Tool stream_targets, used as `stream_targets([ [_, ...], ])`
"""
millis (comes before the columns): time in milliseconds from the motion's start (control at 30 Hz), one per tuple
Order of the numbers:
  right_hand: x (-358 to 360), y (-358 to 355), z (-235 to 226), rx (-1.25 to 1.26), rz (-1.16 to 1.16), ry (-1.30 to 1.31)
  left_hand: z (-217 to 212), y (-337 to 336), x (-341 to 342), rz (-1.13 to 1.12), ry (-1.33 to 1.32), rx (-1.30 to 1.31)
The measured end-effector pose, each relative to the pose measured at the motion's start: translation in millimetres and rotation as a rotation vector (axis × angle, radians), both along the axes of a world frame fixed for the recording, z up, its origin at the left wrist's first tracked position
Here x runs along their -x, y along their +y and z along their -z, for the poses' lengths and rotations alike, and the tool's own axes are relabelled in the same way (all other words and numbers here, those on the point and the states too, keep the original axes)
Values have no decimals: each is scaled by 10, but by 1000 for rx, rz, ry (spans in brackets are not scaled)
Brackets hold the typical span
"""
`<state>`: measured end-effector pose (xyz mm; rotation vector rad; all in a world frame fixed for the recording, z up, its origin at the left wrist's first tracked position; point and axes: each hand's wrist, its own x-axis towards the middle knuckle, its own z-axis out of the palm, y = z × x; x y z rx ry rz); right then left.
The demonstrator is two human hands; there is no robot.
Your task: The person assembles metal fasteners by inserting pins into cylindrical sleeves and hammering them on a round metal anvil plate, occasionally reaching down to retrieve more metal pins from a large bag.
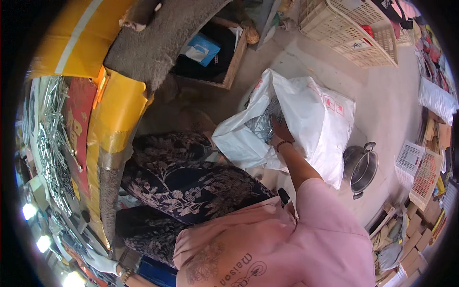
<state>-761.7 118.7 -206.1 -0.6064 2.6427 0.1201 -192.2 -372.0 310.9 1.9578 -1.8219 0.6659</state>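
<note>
My right hand (pixel 281 130) reaches into the mouth of a white woven sack (pixel 313 119) on the floor. Inside the sack lie thin, shiny metal rods (pixel 260 125), and the hand is at their edge; its fingertips are hidden among them and the sack's folds. A beaded bracelet circles that wrist. At the lower left, my left hand (pixel 101 263) wears a white glove and rests by the workbench edge, fingers stretched out. More shiny metal rods (pixel 52 148) are heaped on the bench, beside a red panel (pixel 79 129).
A dark metal pot (pixel 361 167) stands right of the sack. Beyond are a cream plastic crate (pixel 351 31) and a wooden box (pixel 234 64) with a blue packet (pixel 203 49). Yellow-wrapped bench edging (pixel 114 110) borders my left side. Another crate (pixel 425 179) and cardboard line the right.
</note>
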Motion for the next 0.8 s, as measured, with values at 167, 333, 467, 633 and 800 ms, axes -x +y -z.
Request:
stream_targets([
  [167, 17, -299, 73, 303, 523, 10, 43, -37, -81, -18, 61, 19],
  [333, 219, -285, -717, -151, 74, -45, 20, -54, -159, -6, -12, -14],
  [467, 319, -188, -591, 49, 69, -247, 39, -45, -124, -2, 81, -17],
  [633, 297, -137, -722, 315, 167, -306, 13, -38, -88, -68, 52, -36],
  [800, 301, -262, -528, -11, 86, -203, 29, -38, -64, -81, -4, -6],
])
